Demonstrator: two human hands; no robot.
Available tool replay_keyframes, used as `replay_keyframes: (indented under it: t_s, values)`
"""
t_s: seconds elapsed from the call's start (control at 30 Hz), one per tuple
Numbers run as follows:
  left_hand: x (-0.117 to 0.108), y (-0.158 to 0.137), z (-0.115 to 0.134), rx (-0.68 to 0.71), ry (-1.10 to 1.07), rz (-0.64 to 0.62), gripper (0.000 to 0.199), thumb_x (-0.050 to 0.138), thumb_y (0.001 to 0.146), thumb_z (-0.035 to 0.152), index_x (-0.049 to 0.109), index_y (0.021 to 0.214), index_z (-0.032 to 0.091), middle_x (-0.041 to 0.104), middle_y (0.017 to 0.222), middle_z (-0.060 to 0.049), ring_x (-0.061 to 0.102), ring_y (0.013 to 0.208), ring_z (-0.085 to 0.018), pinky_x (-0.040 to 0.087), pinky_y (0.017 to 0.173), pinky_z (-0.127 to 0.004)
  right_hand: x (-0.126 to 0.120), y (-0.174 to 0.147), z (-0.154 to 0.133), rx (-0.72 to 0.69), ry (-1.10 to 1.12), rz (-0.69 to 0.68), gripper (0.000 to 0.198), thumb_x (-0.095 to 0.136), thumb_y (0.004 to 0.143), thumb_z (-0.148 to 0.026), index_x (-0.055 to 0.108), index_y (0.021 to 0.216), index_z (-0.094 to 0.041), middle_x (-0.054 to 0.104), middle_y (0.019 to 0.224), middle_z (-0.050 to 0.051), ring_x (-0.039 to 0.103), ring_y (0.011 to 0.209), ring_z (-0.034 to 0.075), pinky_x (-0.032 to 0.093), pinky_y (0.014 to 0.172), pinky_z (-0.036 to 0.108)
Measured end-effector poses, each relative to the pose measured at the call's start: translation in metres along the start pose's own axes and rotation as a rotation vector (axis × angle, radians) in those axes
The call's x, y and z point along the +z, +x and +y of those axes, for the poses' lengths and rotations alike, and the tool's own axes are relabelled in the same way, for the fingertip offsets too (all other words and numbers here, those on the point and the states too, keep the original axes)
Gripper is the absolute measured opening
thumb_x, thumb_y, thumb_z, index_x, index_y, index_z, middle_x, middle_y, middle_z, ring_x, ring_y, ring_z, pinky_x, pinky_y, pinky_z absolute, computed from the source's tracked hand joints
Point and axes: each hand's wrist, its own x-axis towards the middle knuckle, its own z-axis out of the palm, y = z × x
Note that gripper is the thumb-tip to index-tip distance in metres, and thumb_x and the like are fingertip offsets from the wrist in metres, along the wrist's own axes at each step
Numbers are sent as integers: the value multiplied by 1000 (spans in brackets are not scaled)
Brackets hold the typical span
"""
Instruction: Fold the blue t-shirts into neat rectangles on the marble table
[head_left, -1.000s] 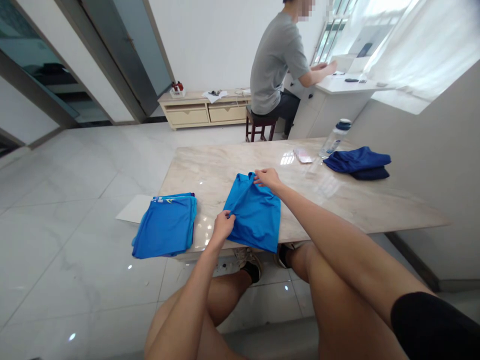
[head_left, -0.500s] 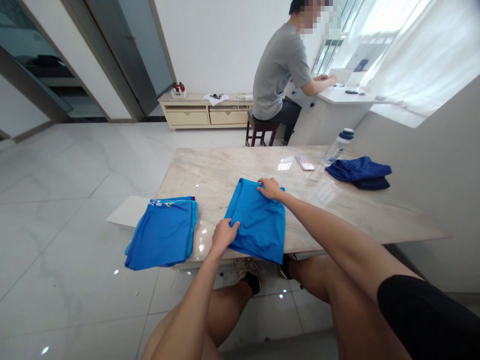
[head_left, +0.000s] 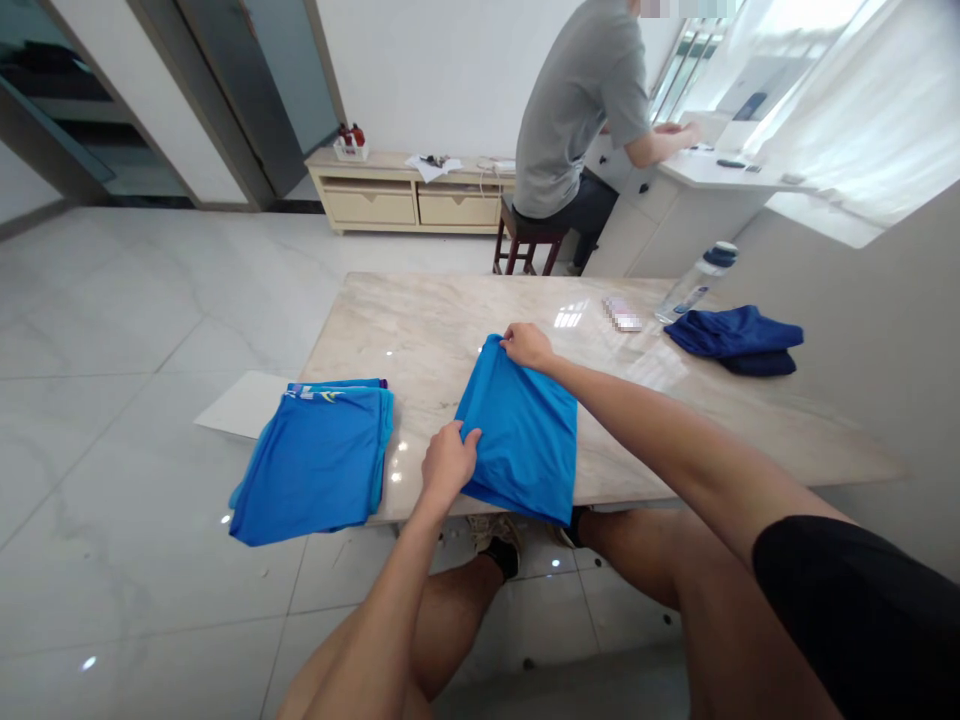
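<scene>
A bright blue folded garment (head_left: 525, 440) lies on the marble-look table (head_left: 420, 320), its near edge hanging a little over the front. My left hand (head_left: 450, 458) grips its left edge, thumb on top and fingers partly hidden. At the far left corner, my right hand (head_left: 526, 345) pinches the cloth. To the left rests a stack of folded blue garments (head_left: 315, 460), the top one bearing a white and yellow print. Whether the blue piece is a shirt or shorts I cannot tell.
A crumpled navy garment (head_left: 735, 338), a clear water bottle (head_left: 694, 285) and a blurred phone-like item (head_left: 622, 314) occupy the table's right side. Beyond it, a person in a grey shirt (head_left: 577, 110) sits on a stool (head_left: 529, 235) by a low cabinet (head_left: 375, 205).
My right hand has slid left along the garment's far edge to its corner and pinches there. My left hand stays on the left edge. The camera view has tilted slightly down.
</scene>
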Motion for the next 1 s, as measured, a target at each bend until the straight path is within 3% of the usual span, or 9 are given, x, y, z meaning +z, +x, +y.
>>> replay_keyframes:
  t_s: [0.13, 0.27, 0.43, 0.57, 0.63, 0.73, 0.8, 0.9, 1.0]
  values:
    - [-19, -6, 4, -8, 291, 14, 38, 55, 110, 46, 74, 127, 18, 80, 126, -23, 75, 117, -41, 52, 91, -41, -10, 11, 5, -94, 74, 79, 32, 57, 109, -27, 80, 130, -19, 79, 134, 13, 71, 125, 29, 53, 107, 34]
    - [-25, -19, 14, 27, 537, 17, 44, 49, 112, 48, 68, 129, 13, 79, 118, -24, 75, 113, -40, 54, 86, -41, -26, 17, 43, -78, 20, -69, 24, 66, 106, -24, 83, 121, -16, 81, 130, 13, 72, 121, 28, 52, 105, 30]
    - [-22, -25, 21, 43, 649, -3, 38, 53, 112, 37, 67, 133, 8, 75, 125, -26, 72, 123, -40, 55, 89, -40, -30, -4, 97, -1, -34, -221, 24, 87, 95, -34, 85, 107, -14, 82, 110, 14, 75, 104, 27, 54, 94, 30]
    - [-24, -20, 15, 47, 698, -7, 36, 52, 111, 32, 70, 132, 9, 71, 132, -26, 71, 123, -39, 54, 88, -40, -24, -17, 122, 26, -128, -307, 24, 85, 98, -37, 84, 109, -16, 80, 113, 15, 73, 108, 29, 52, 95, 32]
    - [-25, -16, 11, 54, 714, -41, 35, 49, 111, 29, 71, 130, 10, 72, 130, -25, 72, 119, -37, 54, 87, -39, -25, -21, 126, 22, -177, -253, 20, 79, 102, -33, 83, 112, -15, 79, 120, 18, 70, 115, 32, 51, 97, 35]
    - [-27, -10, 3, 58, 742, -82, 35, 45, 111, 26, 74, 125, 12, 76, 123, -24, 75, 115, -37, 53, 86, -38, -27, -35, 117, -90, -293, -29, 25, 61, 107, -17, 78, 124, -10, 71, 137, 27, 61, 133, 39, 46, 107, 43]
    - [-28, -7, -3, 69, 754, -89, 33, 48, 111, 27, 75, 123, 13, 78, 118, -25, 76, 114, -38, 53, 85, -38, -25, -54, 99, -255, -341, 22, 35, 50, 107, -13, 74, 133, -7, 66, 146, 30, 56, 138, 41, 44, 111, 48]
    - [-29, -2, -9, 85, 755, -87, 32, 54, 110, 31, 77, 121, 13, 79, 116, -26, 77, 113, -39, 52, 85, -38, -9, -100, 62, -419, -285, -55, 45, 50, 111, -31, 67, 147, -10, 58, 160, 28, 52, 146, 44, 42, 118, 52]
    - [-31, 0, -12, 89, 770, -82, 30, 57, 108, 32, 79, 117, 13, 80, 116, -27, 77, 113, -39, 51, 85, -38, 13, -159, 24, -370, -186, -234, 63, 50, 111, -50, 55, 164, -15, 40, 178, 22, 32, 165, 48, 36, 128, 57]
